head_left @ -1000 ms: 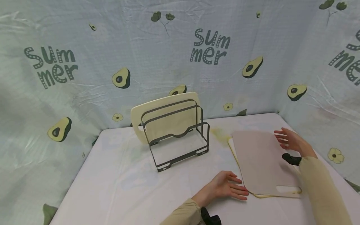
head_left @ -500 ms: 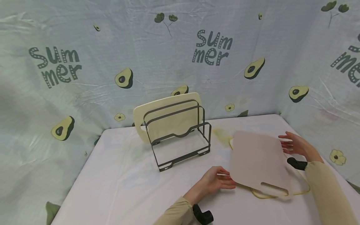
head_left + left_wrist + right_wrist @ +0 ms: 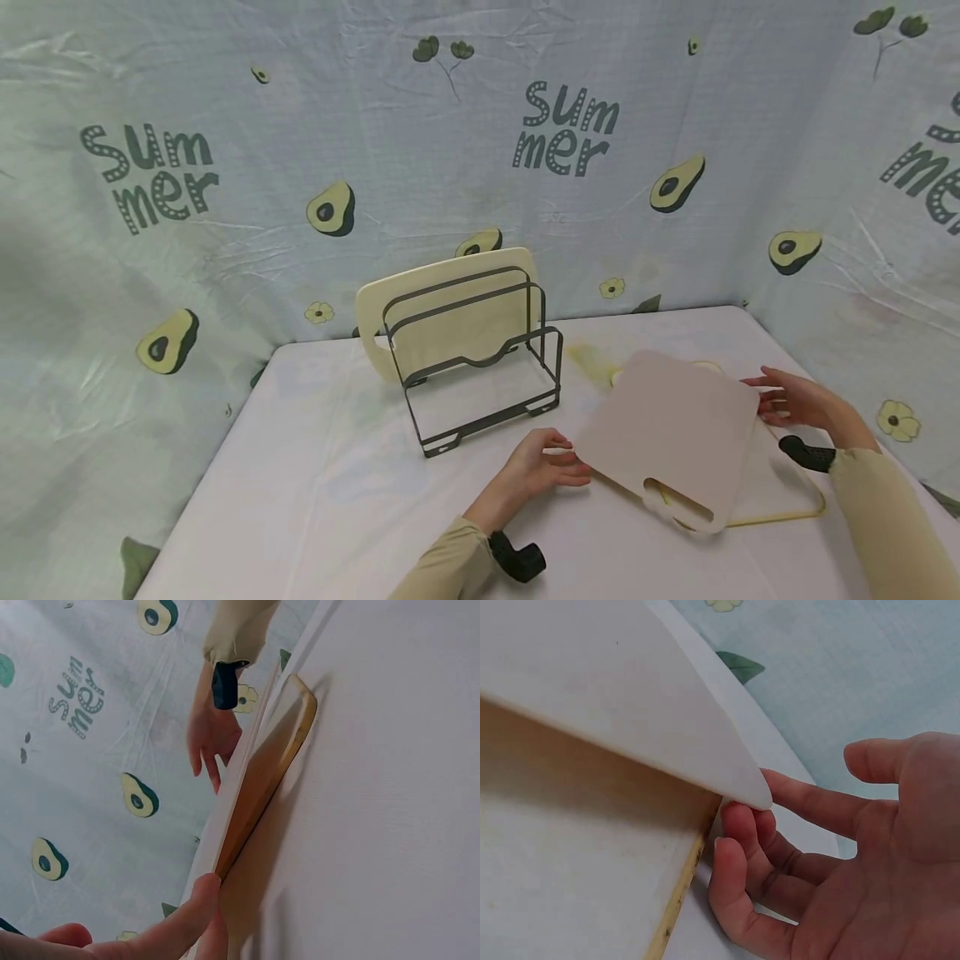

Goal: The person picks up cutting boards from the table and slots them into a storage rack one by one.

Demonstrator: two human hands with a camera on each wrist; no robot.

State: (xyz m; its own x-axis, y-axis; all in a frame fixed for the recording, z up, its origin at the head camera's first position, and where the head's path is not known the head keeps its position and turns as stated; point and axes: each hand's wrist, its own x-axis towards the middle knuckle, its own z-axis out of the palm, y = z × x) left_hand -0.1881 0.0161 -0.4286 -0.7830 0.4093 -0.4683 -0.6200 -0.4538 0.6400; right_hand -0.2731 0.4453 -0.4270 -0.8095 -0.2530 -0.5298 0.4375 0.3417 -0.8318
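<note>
A pinkish-beige cutting board (image 3: 675, 421) is tilted above a yellow-edged board (image 3: 783, 487), turned at an angle to it. At its left corner the fingers of the left hand (image 3: 536, 471) touch the edge, the thumb apart from it in the left wrist view, where the lower board's yellow rim (image 3: 300, 735) shows beyond. The right hand (image 3: 813, 404) is at the opposite corner. In the right wrist view the right hand (image 3: 855, 862) has its index finger along the upper board's corner (image 3: 739, 776), other fingers bent beneath it and the thumb clear.
Left of the boards stands a dark wire rack (image 3: 491, 418), with a cream board (image 3: 450, 329) upright at its back. Behind the white table (image 3: 337, 500) hangs a patterned cloth (image 3: 420, 167), which continues along both sides.
The pinkish-beige board has risen off the yellow-edged one, shifted left and turned, uncovering more of it. The left hand moved left and away; the right hand moved slightly right and nearer.
</note>
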